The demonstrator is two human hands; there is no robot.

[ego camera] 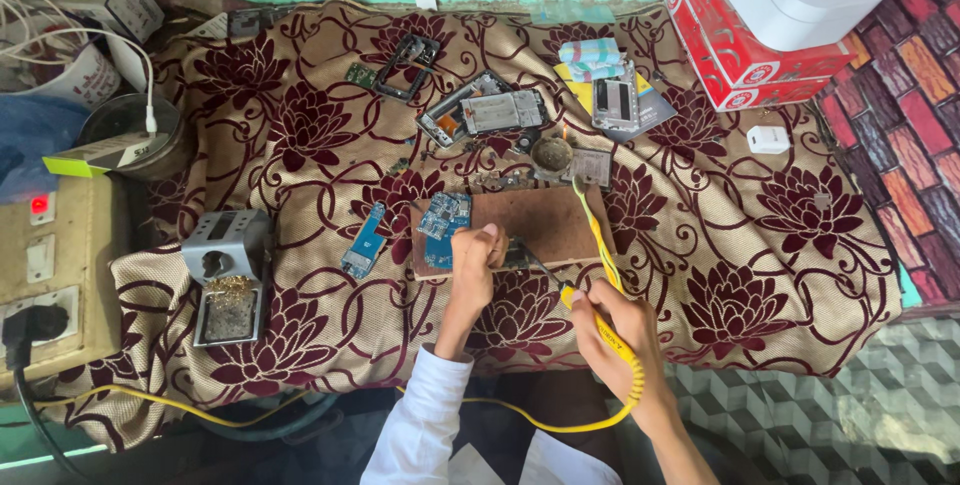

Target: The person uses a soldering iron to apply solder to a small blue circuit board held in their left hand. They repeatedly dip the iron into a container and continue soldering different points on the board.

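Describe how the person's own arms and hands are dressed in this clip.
The left hand is bare, and its arm wears a white long sleeve that ends at the wrist. The right hand is bare too, and its forearm shows no sleeve. No gloves, rings, watch or wrist strap can be seen on either one.

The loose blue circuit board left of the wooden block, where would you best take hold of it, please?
Pinch the blue circuit board across its long edges near the middle, coming from above. It is narrow, lies flat on the patterned cloth, runs diagonally, and has free cloth along both long sides.
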